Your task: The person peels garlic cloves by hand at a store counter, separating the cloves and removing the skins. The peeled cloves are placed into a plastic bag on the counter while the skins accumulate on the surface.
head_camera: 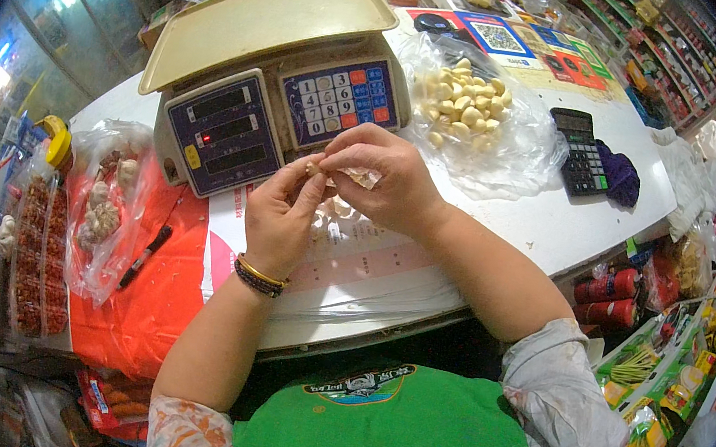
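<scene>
My left hand (285,207) and my right hand (384,176) meet in front of the scale, fingertips pinching a small piece of garlic with papery skin (361,176). How the piece is split between the two hands is partly hidden by the fingers. Loose garlic skins (336,210) lie on the printed sheet below them. Peeled garlic cloves (465,102) fill an open clear plastic bag (518,143) to the right of the scale. At the left, unpeeled garlic bulbs (102,217) rest in another clear bag on red plastic.
A price-computing scale (221,131) with a wide pan (276,23) stands just beyond my hands. A calculator (577,154) and a dark purple cloth (617,175) lie at the right. A black marker (145,256) lies on the red plastic sheet (149,318). Packaged goods flank the table.
</scene>
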Demonstrator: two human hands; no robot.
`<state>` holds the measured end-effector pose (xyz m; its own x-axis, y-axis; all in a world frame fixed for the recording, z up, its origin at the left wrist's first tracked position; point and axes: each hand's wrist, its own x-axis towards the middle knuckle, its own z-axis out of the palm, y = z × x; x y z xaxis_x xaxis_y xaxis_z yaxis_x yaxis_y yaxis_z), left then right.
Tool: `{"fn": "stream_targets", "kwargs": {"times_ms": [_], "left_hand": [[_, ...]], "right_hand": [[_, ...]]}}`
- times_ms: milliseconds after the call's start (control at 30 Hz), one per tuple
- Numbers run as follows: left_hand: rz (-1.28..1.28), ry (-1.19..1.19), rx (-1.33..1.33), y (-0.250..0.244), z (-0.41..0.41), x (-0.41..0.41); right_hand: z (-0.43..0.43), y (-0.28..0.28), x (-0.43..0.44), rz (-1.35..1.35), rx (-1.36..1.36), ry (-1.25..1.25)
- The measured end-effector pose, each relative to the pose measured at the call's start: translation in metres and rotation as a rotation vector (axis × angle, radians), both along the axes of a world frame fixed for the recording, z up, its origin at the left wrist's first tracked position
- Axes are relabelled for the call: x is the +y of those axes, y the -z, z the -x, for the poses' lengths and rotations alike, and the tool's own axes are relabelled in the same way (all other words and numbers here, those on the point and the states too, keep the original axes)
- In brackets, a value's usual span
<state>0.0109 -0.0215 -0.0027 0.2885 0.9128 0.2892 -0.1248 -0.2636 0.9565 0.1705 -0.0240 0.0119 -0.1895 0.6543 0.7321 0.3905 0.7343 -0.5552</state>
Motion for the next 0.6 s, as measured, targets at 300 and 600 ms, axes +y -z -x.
{"fn": "stream_targets", "kwargs": {"times_ms": [300, 600], "left_hand": [[-0.424, -0.153, 0.323, -0.004, -0.002, -0.002], [-0.528, -0.164, 0.47, -0.003, 0.003, 0.0]], "right_hand": [[-0.004, -0.006, -0.005, 0.123, -0.017, -0.031], [-0.001, -0.004, -0.006, 0.115, -0.098, 0.049]]}}
